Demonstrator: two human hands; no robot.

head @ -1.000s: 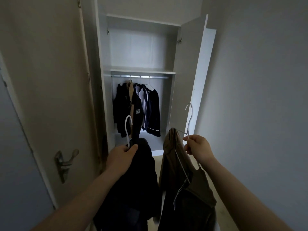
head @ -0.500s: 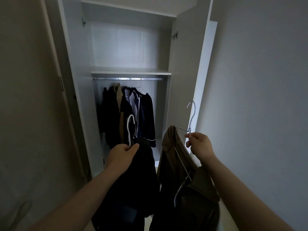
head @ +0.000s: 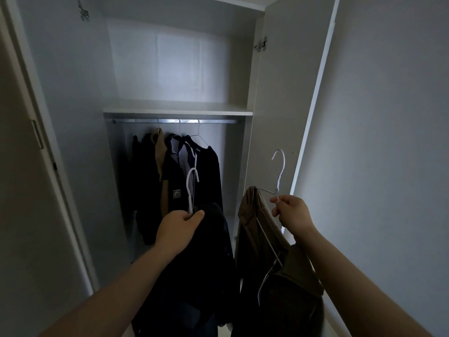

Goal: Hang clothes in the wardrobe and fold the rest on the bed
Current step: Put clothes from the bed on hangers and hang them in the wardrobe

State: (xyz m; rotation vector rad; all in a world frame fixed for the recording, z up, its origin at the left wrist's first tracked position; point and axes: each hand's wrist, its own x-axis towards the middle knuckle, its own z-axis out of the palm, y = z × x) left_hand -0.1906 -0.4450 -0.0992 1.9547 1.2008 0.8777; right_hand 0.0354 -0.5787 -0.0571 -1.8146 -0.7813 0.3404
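I stand in front of the open white wardrobe. My left hand grips the neck of a white hanger that carries a dark garment. My right hand pinches a second white hanger from which a brown garment hangs. Both hangers are held low, well below the metal rail. Several dark and one tan garment hang on the left half of that rail.
A bare shelf sits above the rail. The right wardrobe door stands open close to my right hand, with a grey wall beyond it. The left door is open at the left edge.
The view has moved closer to the wardrobe, which now fills the frame. Both hands keep the same hold on their hangers.
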